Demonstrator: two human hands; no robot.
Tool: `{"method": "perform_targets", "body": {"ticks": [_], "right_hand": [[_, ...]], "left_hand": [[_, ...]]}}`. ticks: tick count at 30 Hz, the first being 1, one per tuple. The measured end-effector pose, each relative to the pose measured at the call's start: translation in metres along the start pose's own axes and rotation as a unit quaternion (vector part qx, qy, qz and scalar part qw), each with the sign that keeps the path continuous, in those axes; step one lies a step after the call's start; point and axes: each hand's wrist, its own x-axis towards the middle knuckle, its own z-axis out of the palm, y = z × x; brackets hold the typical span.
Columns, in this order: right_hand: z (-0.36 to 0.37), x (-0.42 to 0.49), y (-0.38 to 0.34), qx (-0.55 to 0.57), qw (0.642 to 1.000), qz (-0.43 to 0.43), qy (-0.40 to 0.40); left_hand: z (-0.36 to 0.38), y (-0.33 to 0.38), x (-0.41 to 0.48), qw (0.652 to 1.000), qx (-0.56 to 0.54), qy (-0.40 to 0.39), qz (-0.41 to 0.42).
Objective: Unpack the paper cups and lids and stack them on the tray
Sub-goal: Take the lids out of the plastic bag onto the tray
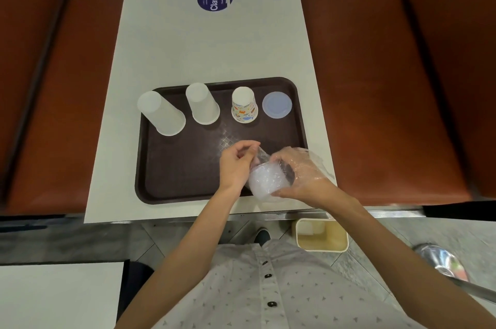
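Wrapped pack (268, 181) half-opened above the tray (174, 181), at its near right corner.
The left hand (236, 165) pinches its plastic film and the right hand (300, 170) grips it. Two clear cup stacks (161, 113), a paper cup (244, 105) and a lid (277, 104) are already on the tray; this pack seems the last to unpack.

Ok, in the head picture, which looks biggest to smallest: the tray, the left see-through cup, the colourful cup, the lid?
1. the tray
2. the left see-through cup
3. the colourful cup and the lid look about alike, so I won't rank them.
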Motion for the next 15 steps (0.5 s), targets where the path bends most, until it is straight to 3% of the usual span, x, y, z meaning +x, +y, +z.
{"method": "perform_targets", "body": {"ticks": [6,11,15], "right_hand": [[-0.001,0.004,0.005,-0.035,0.999,-0.04,0.003],[0.001,0.004,0.004,-0.062,0.996,-0.065,-0.025],[0.004,0.002,0.006,-0.016,0.996,-0.087,-0.018]], "left_hand": [[0.002,0.003,0.008,0.999,0.045,0.008,-0.029],[-0.002,0.007,0.01,0.992,0.065,-0.062,-0.084],[-0.006,0.011,0.011,0.993,0.086,-0.039,-0.07]]}}
